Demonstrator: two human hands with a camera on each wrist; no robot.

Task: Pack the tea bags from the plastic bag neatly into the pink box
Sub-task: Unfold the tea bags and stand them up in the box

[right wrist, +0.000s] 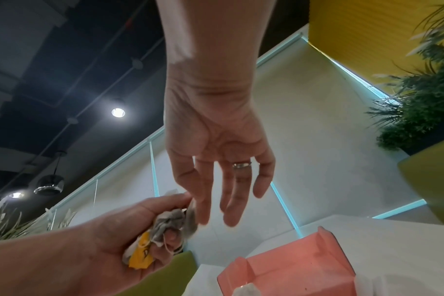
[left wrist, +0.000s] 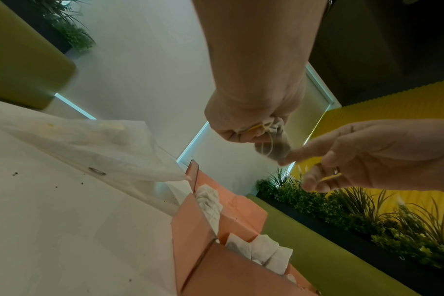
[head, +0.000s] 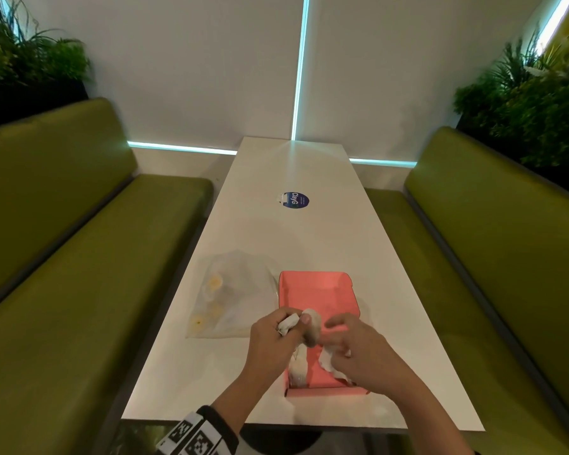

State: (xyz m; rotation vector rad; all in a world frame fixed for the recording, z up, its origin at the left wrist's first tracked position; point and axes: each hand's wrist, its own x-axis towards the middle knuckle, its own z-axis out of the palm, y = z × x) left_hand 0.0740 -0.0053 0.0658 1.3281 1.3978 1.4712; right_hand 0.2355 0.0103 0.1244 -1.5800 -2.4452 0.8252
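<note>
The pink box (head: 319,290) lies open on the white table (head: 296,231), its lid flat on the far side. Several white tea bags (head: 298,369) lie inside along its left and near walls (left wrist: 261,252). My left hand (head: 289,326) hovers over the box and grips a crumpled bunch of tea bags (right wrist: 175,222) with strings and a yellow tag (right wrist: 139,258). One tea bag (left wrist: 272,148) hangs below that fist. My right hand (right wrist: 210,216) has straight fingers, and its index fingertip touches the hanging bag. The clear plastic bag (head: 230,297) lies left of the box with a few tea bags inside.
A round blue sticker (head: 296,200) sits mid-table beyond the box. Green benches (head: 79,257) run along both long sides of the table, with planters (head: 532,103) behind them. The near table edge (head: 276,421) is just below the box.
</note>
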